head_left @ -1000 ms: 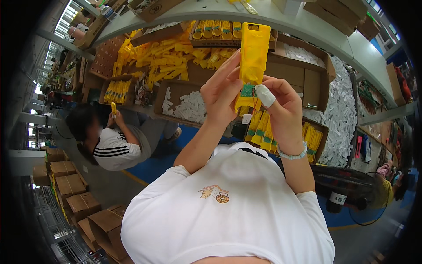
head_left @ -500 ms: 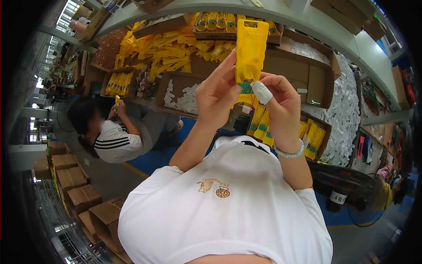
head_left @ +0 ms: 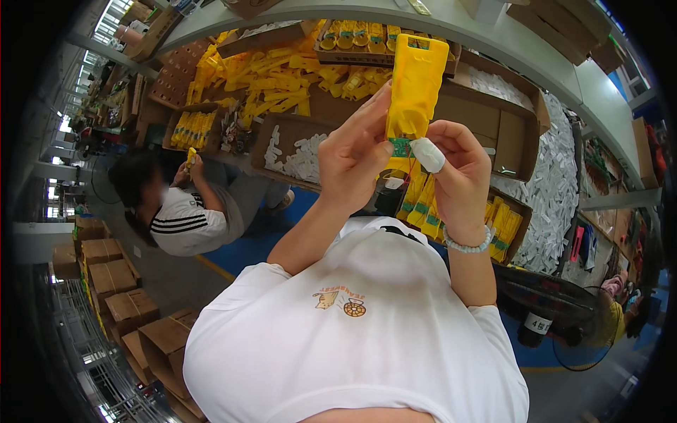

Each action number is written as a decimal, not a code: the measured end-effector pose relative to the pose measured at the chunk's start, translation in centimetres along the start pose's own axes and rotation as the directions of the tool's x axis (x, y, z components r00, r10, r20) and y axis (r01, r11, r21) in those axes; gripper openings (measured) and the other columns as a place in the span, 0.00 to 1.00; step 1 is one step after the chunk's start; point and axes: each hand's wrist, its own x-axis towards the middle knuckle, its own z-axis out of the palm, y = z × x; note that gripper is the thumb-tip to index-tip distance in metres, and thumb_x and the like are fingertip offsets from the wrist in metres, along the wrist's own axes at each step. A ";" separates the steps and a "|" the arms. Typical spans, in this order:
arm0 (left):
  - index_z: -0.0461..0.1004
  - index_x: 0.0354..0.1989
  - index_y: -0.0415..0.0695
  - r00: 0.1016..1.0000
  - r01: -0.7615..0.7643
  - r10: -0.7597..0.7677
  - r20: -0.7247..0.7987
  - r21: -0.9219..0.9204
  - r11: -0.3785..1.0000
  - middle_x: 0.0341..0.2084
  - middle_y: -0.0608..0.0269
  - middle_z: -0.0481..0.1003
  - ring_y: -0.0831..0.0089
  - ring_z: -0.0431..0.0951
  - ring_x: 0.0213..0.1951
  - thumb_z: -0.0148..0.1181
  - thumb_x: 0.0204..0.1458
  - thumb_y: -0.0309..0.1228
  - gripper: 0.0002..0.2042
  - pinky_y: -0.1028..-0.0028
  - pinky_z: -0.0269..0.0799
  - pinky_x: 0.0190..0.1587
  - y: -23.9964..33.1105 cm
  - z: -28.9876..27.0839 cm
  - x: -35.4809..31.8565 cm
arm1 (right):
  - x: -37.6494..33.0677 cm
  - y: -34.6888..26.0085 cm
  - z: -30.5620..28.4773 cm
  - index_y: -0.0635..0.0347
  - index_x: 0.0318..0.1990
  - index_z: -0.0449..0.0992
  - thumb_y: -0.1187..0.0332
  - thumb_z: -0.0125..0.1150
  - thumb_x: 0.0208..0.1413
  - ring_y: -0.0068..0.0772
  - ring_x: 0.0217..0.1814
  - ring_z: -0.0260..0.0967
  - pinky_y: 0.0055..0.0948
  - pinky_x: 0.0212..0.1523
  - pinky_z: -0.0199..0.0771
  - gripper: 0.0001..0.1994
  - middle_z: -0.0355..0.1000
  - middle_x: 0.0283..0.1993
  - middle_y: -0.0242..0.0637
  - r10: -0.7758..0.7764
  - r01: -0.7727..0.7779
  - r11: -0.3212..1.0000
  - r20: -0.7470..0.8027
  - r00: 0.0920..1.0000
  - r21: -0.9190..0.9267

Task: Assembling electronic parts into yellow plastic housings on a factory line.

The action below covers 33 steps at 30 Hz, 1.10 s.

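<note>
Hands (head_left: 352, 163) (head_left: 463, 169) at yellow housing (head_left: 417, 79), green board (head_left: 400, 146) partly covered

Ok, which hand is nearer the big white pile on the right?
Right. The right hand is left of the white pile; the left hand is farther left, past the yellow casing.

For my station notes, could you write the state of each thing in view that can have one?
Yellow case, held up, board showing.
Green board, exposed, partly behind thumb.
Left hand, holding the case.
Right hand, bent, thumb at the board.
Thumb cover, worn.
Bracelet, on right wrist.
Box of white pieces, open, partly filled.
Large box, open, few pieces inside.
</note>
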 end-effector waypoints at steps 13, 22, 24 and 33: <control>0.64 0.59 0.34 1.000 0.023 -0.024 -0.006 -0.125 0.992 0.58 0.42 0.65 0.45 0.68 0.57 0.44 0.40 0.11 0.31 0.51 0.69 0.57 0.3 -1.7 2.3 | 1.4 2.1 1.0 0.69 0.43 0.71 0.82 0.62 0.50 0.24 0.43 0.71 0.21 0.47 0.73 0.12 0.73 0.41 0.36 -0.124 0.126 0.991 -0.044 0.991 0.038; 0.55 0.63 0.42 0.923 0.376 -0.314 0.223 -0.348 0.859 0.54 0.40 0.68 0.51 0.74 0.52 0.45 0.58 0.32 0.24 0.57 0.72 0.54 0.7 -4.9 7.1 | 4.3 2.4 4.6 0.67 0.45 0.73 0.79 0.63 0.51 0.21 0.43 0.70 0.19 0.43 0.71 0.13 0.73 0.41 0.34 -0.149 0.144 0.987 -0.076 0.986 -0.077; 0.59 0.60 0.42 0.946 0.321 -0.272 0.175 -0.414 0.852 0.50 0.41 0.71 0.53 0.77 0.48 0.43 0.61 0.37 0.21 0.58 0.73 0.53 0.3 -5.9 7.7 | 4.4 3.2 4.6 0.67 0.45 0.73 0.78 0.63 0.51 0.20 0.40 0.70 0.19 0.39 0.71 0.13 0.72 0.40 0.34 -0.225 0.201 0.959 -0.108 0.968 -0.200; 0.59 0.59 0.42 0.956 0.254 -0.168 0.242 -0.386 0.887 0.45 0.42 0.71 0.58 0.79 0.38 0.43 0.61 0.37 0.20 0.53 0.78 0.43 2.0 -9.7 9.9 | 3.1 7.7 6.8 0.64 0.47 0.76 0.71 0.61 0.55 0.15 0.23 0.64 0.16 0.23 0.61 0.13 0.70 0.24 0.29 0.294 -0.297 0.936 -0.045 0.955 -0.187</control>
